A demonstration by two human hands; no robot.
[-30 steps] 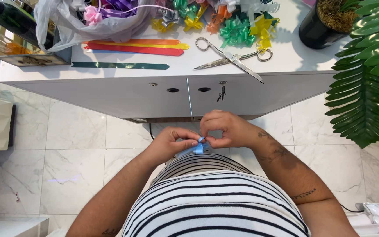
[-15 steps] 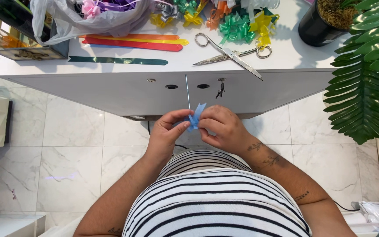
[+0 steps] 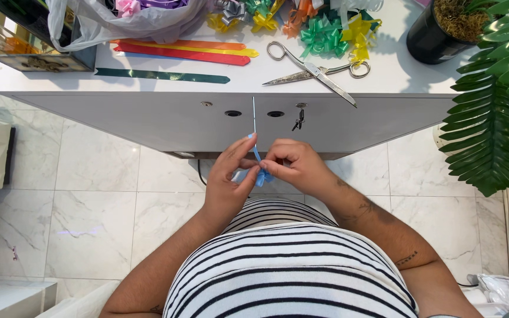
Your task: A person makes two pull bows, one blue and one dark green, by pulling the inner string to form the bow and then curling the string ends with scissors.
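Both hands meet in front of my striped shirt, below the edge of the white desk (image 3: 384,82). My left hand (image 3: 231,182) and my right hand (image 3: 293,168) pinch a small light-blue ribbon piece (image 3: 258,171) between their fingertips. A thin strand of the ribbon rises from the fingers toward the desk front. Most of the ribbon is hidden by the fingers.
On the desk lie open scissors (image 3: 313,72), red, yellow and orange ribbon strips (image 3: 189,52), a green strip (image 3: 160,75), several ribbon bows (image 3: 325,32) and a plastic bag (image 3: 131,20). A black pot (image 3: 434,35) and green palm leaves (image 3: 496,112) stand on the right. Marble floor tiles lie below.
Both hands have risen a little from my lap toward the desk front. The blue ribbon has been worked between the fingers and a thin strand now stands upward.
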